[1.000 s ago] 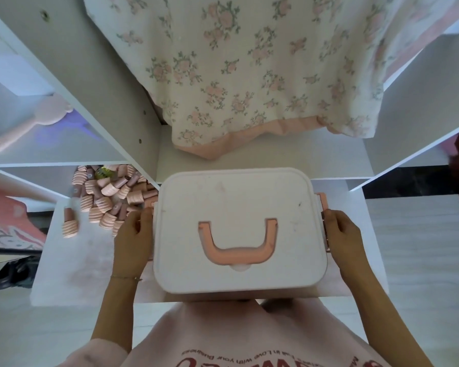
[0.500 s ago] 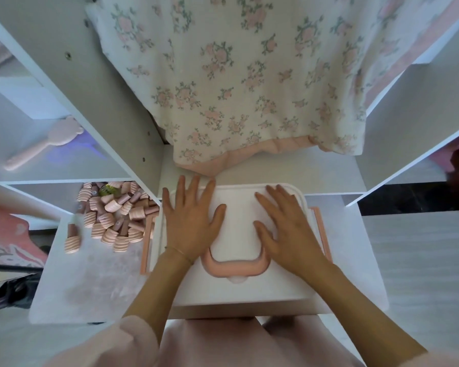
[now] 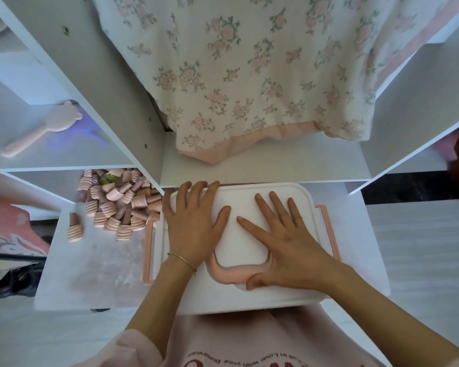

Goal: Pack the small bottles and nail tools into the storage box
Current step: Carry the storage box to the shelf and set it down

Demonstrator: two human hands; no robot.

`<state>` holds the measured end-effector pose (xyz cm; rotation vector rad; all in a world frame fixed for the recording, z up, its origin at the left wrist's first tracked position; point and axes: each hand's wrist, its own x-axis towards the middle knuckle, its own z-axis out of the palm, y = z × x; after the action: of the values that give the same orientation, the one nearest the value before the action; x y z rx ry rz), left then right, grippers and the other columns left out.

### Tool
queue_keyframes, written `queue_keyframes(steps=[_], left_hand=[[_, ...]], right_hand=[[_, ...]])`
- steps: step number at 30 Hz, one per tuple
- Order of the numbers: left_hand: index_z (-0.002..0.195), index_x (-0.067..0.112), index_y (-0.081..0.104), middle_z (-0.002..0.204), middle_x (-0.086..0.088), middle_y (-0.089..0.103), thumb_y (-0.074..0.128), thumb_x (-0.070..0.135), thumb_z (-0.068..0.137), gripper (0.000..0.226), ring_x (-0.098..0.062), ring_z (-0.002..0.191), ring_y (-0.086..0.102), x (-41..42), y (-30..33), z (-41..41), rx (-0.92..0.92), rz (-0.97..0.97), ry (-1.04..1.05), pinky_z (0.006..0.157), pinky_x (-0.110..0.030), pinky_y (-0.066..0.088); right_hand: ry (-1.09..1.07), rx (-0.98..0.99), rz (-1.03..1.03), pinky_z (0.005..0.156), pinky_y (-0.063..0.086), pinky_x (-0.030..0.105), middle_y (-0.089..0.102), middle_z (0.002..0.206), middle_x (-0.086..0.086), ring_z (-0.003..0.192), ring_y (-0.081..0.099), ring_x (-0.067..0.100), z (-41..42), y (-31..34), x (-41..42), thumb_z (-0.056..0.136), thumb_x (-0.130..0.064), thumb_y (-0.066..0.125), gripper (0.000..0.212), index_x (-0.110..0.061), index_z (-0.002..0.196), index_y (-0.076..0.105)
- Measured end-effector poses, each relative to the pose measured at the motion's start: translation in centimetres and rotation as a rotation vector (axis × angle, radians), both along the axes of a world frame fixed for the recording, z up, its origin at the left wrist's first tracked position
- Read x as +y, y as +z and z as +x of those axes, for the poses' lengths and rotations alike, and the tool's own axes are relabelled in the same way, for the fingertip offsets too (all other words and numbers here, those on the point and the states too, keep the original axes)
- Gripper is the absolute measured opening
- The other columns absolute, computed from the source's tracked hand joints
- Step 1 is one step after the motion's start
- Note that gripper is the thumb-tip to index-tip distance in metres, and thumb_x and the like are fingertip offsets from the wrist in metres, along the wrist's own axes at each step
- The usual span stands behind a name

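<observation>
So both hands, left hand [image 3: 192, 223] and right hand [image 3: 284, 245], lie flat with fingers spread, gripping nothing, on the closed white plastic storage box [image 3: 239, 245], while the pile of small pink ribbed-cap bottles [image 3: 117, 205] sits just left of it on the white table [image 3: 90, 274].

A home is shown, probably a bedroom corner: a white shelving unit [image 3: 64, 62] is seen, a cream floral cloth with pink hem [image 3: 249, 75] is hung, and a pink bear-shaped hairbrush [image 3: 45, 128] is kept there.

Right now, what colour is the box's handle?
Pink, on the white storage box lid; the handle shows in the head view.
</observation>
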<state>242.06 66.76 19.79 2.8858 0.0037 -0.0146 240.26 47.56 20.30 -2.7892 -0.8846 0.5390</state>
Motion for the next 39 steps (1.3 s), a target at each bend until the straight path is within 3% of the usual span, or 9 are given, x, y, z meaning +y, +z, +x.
queue_keyframes(steps=[3, 7, 12, 15, 20, 28, 33, 36, 39], left_hand=[[0.130, 0.024, 0.050, 0.129, -0.004, 0.054, 0.022, 0.056, 0.081, 0.065, -0.030, 0.126, 0.040, 0.2, 0.2, 0.1, -0.001, -0.019, -0.003, 0.104, -0.051, 0.015], [0.126, 0.028, 0.054, 0.123, 0.000, 0.057, 0.023, 0.055, 0.079, 0.063, -0.027, 0.120, 0.044, 1.0, 0.3, 0.6, -0.020, -0.060, -0.014, 0.101, -0.043, 0.013], [0.127, 0.036, 0.052, 0.126, 0.008, 0.054, 0.034, 0.049, 0.084, 0.048, -0.019, 0.123, 0.037, 1.7, 0.8, 1.5, 0.023, -0.175, 0.004, 0.097, -0.031, 0.011], [0.124, 0.034, 0.054, 0.129, 0.009, 0.054, 0.047, 0.035, 0.093, 0.032, -0.019, 0.124, 0.036, 2.5, 1.1, 2.3, 0.086, -0.290, 0.009, 0.101, -0.029, 0.013], [0.115, 0.010, 0.062, 0.121, -0.009, 0.058, 0.051, 0.014, 0.092, 0.025, -0.025, 0.116, 0.049, 3.7, 2.3, 2.7, 0.074, -0.498, 0.005, 0.101, -0.028, 0.033], [0.128, 0.007, 0.050, 0.128, -0.011, 0.052, 0.049, 0.013, 0.093, 0.035, -0.023, 0.121, 0.046, 4.1, 3.1, 1.4, 0.009, -0.515, 0.087, 0.092, -0.010, 0.024], [0.144, 0.011, 0.024, 0.146, -0.007, 0.032, 0.048, 0.022, 0.094, 0.056, -0.019, 0.133, 0.030, 3.2, 3.6, -0.4, 0.032, -0.495, 0.185, 0.098, -0.012, 0.016], [0.143, 0.016, 0.028, 0.133, 0.003, 0.045, 0.049, 0.027, 0.093, 0.055, -0.014, 0.116, 0.047, 1.8, 4.6, -1.0, -0.004, -0.690, 0.370, 0.095, -0.024, 0.032], [0.121, 0.020, 0.053, 0.108, 0.006, 0.062, 0.049, 0.025, 0.094, 0.028, -0.004, 0.087, 0.062, -0.4, 5.2, -1.3, -0.013, -0.987, 0.468, 0.074, -0.019, 0.047]], right_hand=[[0.015, -0.010, 0.034, 0.108, -0.021, 0.055, -0.030, 0.148, 0.004, 0.132, -0.036, 0.032, -0.1, 0.6, 0.5, 0.067, -0.076, 0.049, 0.101, -0.045, 0.134, -0.020], [0.110, -0.135, 0.180, 0.101, 0.014, 0.073, 0.036, 0.145, 0.012, 0.134, 0.019, 0.048, -0.6, 1.6, 0.7, 0.067, -0.052, 0.070, 0.076, -0.021, 0.133, 0.048], [-0.008, -0.090, 0.500, 0.099, 0.044, 0.044, 0.069, 0.104, 0.003, 0.108, 0.061, 0.023, -0.5, 2.7, 1.0, 0.078, -0.031, 0.061, 0.035, -0.014, 0.108, 0.067], [-0.145, 0.046, 0.575, 0.074, 0.048, 0.021, 0.066, 0.086, -0.011, 0.077, 0.057, 0.005, 0.6, 3.6, 1.5, 0.087, -0.026, 0.050, 0.027, -0.015, 0.105, 0.068], [-0.276, 0.141, 0.594, 0.076, 0.034, 0.001, 0.044, 0.084, -0.034, 0.074, 0.048, -0.017, 1.5, 3.3, 2.3, 0.095, -0.020, 0.045, 0.025, -0.013, 0.110, 0.064], [-0.322, 0.163, 0.671, 0.065, 0.037, 0.007, 0.049, 0.064, -0.016, 0.062, 0.050, 0.001, 2.2, 3.2, 2.1, 0.097, -0.014, 0.040, 0.023, -0.011, 0.096, 0.063], [-0.307, 0.119, 0.793, 0.065, 0.037, 0.005, 0.051, 0.063, -0.014, 0.067, 0.051, -0.005, 4.1, 4.3, -0.6, 0.092, -0.027, 0.034, 0.021, -0.033, 0.085, 0.052], [-0.299, 0.058, 0.842, 0.063, 0.037, 0.007, 0.050, 0.062, -0.013, 0.064, 0.051, -0.005, 5.5, 5.1, -2.7, 0.089, -0.026, 0.034, 0.020, -0.037, 0.083, 0.050], [-0.297, 0.064, 0.871, 0.064, 0.037, 0.008, 0.054, 0.070, -0.014, 0.068, 0.051, -0.004, 6.7, 5.4, -4.2, 0.089, -0.029, 0.033, 0.019, -0.037, 0.087, 0.050]])
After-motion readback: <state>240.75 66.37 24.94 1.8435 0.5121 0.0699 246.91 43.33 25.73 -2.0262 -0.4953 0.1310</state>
